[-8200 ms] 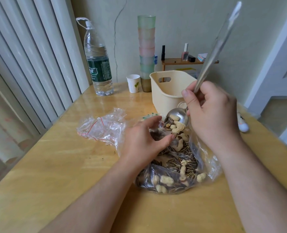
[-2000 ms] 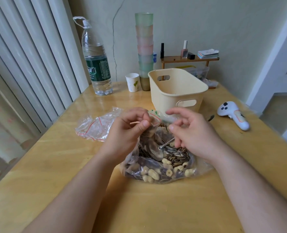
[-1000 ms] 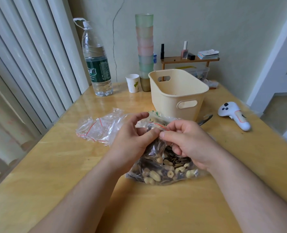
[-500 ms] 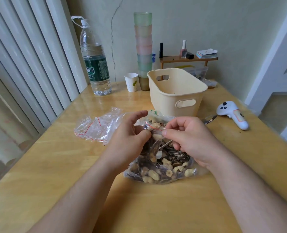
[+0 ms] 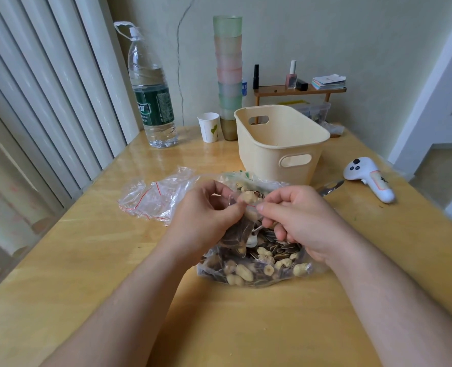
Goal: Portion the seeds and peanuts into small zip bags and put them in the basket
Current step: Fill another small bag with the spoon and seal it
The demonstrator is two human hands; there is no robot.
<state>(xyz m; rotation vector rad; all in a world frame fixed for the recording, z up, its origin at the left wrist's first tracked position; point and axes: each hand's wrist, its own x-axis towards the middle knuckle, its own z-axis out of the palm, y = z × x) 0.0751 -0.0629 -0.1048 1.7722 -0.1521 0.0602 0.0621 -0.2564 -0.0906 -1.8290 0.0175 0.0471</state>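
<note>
A small clear zip bag (image 5: 242,229) filled with seeds and peanuts hangs between my hands above the big bag. My left hand (image 5: 206,215) pinches its red-lined top edge on the left, and my right hand (image 5: 296,221) pinches the same edge on the right. Beneath lies a large clear bag (image 5: 261,266) of striped sunflower seeds and peanuts in shells. A cream plastic basket (image 5: 277,152) with oval handle holes stands just behind. The metal spoon (image 5: 329,188) lies on the table to the right of the big bag, partly hidden by my right hand.
A pile of spare zip bags (image 5: 153,200) lies to the left. At the back stand a water bottle (image 5: 152,96), a paper cup (image 5: 209,127), stacked tumblers (image 5: 228,72) and a small wooden shelf (image 5: 299,90). A white controller (image 5: 367,178) lies at the right.
The spoon has left my right hand and lies on the table. Both hands have come together at the top of the small filled bag and lifted it slightly.
</note>
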